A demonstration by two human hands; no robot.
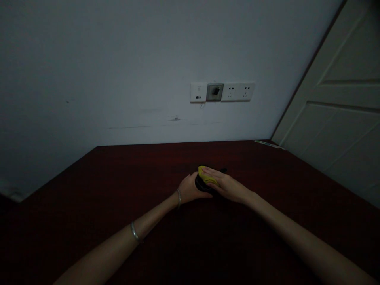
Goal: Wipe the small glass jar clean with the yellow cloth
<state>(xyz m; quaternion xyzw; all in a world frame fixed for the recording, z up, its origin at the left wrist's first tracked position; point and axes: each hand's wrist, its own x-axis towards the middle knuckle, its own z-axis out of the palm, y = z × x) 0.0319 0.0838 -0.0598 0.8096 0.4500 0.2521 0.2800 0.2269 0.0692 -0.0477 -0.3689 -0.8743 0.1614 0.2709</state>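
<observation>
My left hand [189, 189] curves around the near left side of a black, rounded object [200, 184] on the dark red-brown table [142, 170]. Its thumb stretches along the object's front. A folded yellow cloth [206, 175] lies under the fingers of my right hand [227, 186], which press it against the object's top. A short black piece [223, 170] sticks out behind my right hand; whether it belongs to the object I cannot tell. Dim light and my hands hide most of the object, so its kind is unclear.
A pale wall [133, 71] with scuff marks rises behind the table. On it sit a row of white sockets [237, 92] and a grey switch plate [210, 92]. A white panelled door [335, 107] stands at right. A thin printed strip [268, 144] lies at the far right corner.
</observation>
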